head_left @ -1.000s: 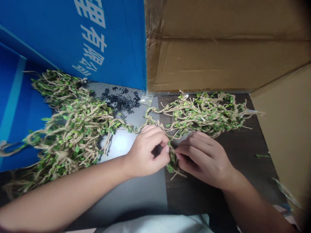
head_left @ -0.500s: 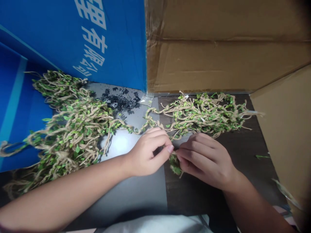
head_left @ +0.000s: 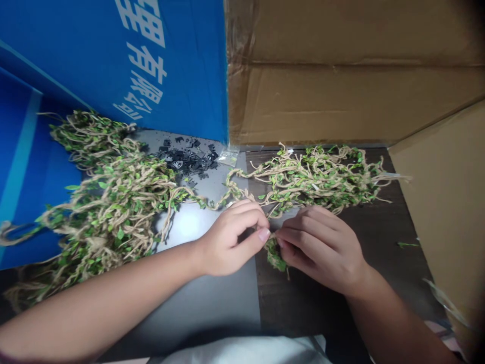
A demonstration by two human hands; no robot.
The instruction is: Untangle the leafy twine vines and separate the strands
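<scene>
My left hand (head_left: 238, 235) pinches a leafy twine strand (head_left: 275, 255) between thumb and forefinger at the middle of the view. Just right of it, my right hand (head_left: 324, 247) grips the same strand with bent fingers, and its green leaves hang between the hands. The exact grip points are partly hidden by the fingers. A large tangled heap of leafy twine (head_left: 125, 197) lies to the left. Beyond my right hand rests a smaller bundle of leafy twine (head_left: 322, 177). A thin strand joins the two across the middle.
Black flakes (head_left: 189, 156) are scattered at the back beside a small clear plastic bag (head_left: 228, 157). A blue printed panel (head_left: 189, 65) stands at the back left, brown cardboard (head_left: 341, 101) at the back right and right. The surface is part grey, part dark wood (head_left: 303, 308).
The hanging leafy end between my hands has shifted slightly, and my right fingers have moved a little. Both hands keep their pinch.
</scene>
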